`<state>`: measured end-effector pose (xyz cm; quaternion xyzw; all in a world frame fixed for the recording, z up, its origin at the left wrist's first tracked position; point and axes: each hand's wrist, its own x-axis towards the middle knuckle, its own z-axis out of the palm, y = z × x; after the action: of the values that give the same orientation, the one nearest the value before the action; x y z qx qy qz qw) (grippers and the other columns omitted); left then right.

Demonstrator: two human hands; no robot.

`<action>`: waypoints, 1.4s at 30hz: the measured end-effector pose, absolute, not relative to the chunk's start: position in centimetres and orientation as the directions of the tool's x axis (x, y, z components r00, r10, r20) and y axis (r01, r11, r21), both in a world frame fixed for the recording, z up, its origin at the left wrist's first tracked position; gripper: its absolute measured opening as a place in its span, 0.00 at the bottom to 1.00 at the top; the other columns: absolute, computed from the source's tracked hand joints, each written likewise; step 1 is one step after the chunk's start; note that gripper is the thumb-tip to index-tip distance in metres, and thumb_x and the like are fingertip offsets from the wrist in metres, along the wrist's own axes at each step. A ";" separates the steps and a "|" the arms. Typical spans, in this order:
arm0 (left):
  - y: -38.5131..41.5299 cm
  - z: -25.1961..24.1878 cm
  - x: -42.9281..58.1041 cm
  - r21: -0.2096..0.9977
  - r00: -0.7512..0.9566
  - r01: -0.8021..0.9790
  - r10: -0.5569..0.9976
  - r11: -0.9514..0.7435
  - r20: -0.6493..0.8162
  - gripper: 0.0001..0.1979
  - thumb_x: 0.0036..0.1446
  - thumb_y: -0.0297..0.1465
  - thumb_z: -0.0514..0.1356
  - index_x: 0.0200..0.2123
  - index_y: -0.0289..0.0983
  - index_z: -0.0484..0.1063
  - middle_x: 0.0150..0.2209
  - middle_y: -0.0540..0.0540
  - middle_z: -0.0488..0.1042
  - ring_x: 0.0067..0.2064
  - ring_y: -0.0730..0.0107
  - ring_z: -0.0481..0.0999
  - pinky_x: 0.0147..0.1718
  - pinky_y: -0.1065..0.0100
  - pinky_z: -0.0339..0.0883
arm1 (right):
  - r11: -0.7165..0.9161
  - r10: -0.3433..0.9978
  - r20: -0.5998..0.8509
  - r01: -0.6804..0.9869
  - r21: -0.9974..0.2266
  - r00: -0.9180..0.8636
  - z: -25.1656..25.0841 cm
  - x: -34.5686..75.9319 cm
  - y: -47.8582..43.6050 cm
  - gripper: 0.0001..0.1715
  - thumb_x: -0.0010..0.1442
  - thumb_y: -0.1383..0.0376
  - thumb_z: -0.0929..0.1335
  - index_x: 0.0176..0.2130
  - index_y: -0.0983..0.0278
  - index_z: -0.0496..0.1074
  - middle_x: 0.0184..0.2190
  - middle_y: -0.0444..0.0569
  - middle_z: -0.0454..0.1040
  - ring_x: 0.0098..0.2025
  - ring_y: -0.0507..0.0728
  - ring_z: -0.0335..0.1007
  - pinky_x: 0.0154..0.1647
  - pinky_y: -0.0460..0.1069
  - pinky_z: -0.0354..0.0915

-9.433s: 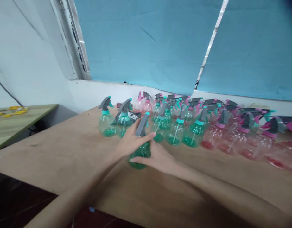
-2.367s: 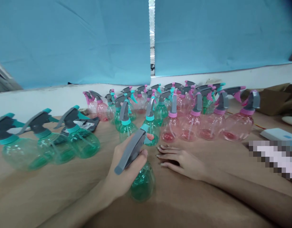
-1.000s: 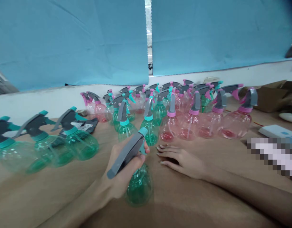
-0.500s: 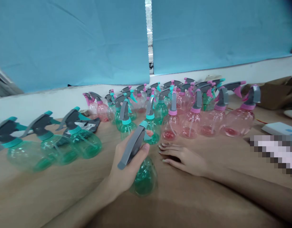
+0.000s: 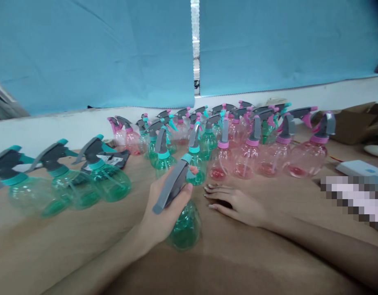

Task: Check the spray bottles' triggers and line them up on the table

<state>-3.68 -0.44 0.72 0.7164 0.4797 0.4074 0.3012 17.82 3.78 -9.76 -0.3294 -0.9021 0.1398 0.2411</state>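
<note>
My left hand (image 5: 164, 200) is closed round the neck of a green spray bottle (image 5: 185, 229) with a grey and turquoise spray head. Green liquid shows in its round body, which is at the middle front of the wooden table. To the right of it, my right hand (image 5: 235, 205) rests palm down on the table, fingers stretched out and touching nothing but the tabletop. Just beyond my hands stand a green spray bottle (image 5: 196, 172) and a pink spray bottle (image 5: 219, 166), each with some liquid inside.
Several green spray bottles (image 5: 112, 184) line the left side. A dense group of pink and green spray bottles (image 5: 236, 129) fills the back. At right lie a white box (image 5: 358, 169) and a cardboard box (image 5: 351, 123). A dark packet (image 5: 121, 157) lies behind the left bottles.
The view has shifted slightly. Both hands keep nearly the same places, and my left hand still grips the green spray bottle.
</note>
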 end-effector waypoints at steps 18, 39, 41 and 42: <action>-0.3 0.4 -3.9 0.821 0.222 0.428 0.925 -0.378 0.310 0.16 0.58 0.33 0.54 0.51 0.45 0.66 0.20 0.56 0.58 0.22 0.72 0.64 0.30 0.67 0.66 | 0.743 0.663 0.345 0.525 -0.415 -0.665 -9.8 17.8 3.8 0.21 0.65 0.57 0.61 0.54 0.61 0.67 0.56 0.50 0.68 0.59 0.58 0.61 0.60 0.58 0.58; -0.6 1.1 -3.9 0.790 0.232 0.492 0.930 -0.365 0.286 0.14 0.56 0.32 0.53 0.46 0.45 0.68 0.17 0.56 0.60 0.21 0.70 0.65 0.22 0.69 0.62 | 0.723 0.682 0.341 0.525 -0.449 -0.647 -9.6 17.8 3.7 0.21 0.65 0.56 0.61 0.54 0.60 0.68 0.56 0.50 0.68 0.58 0.59 0.62 0.60 0.58 0.59; -0.6 1.3 -4.1 0.785 0.244 0.490 0.924 -0.378 0.293 0.14 0.54 0.30 0.52 0.43 0.45 0.70 0.17 0.56 0.60 0.19 0.71 0.63 0.22 0.69 0.62 | 0.726 0.678 0.341 0.518 -0.452 -0.652 -9.7 17.8 3.7 0.21 0.65 0.56 0.61 0.54 0.60 0.68 0.56 0.50 0.69 0.58 0.59 0.62 0.59 0.58 0.59; -0.6 1.4 -4.2 0.785 0.251 0.484 0.920 -0.387 0.300 0.13 0.54 0.29 0.52 0.42 0.45 0.70 0.18 0.56 0.61 0.19 0.71 0.63 0.21 0.69 0.62 | 0.727 0.677 0.340 0.518 -0.451 -0.653 -9.7 17.8 3.8 0.21 0.65 0.56 0.61 0.54 0.60 0.68 0.55 0.50 0.69 0.58 0.59 0.62 0.59 0.58 0.59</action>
<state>-4.16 -0.60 1.40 0.7384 0.4756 0.3852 0.2831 17.82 3.76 -9.71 -0.3336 -0.8952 0.1591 0.2490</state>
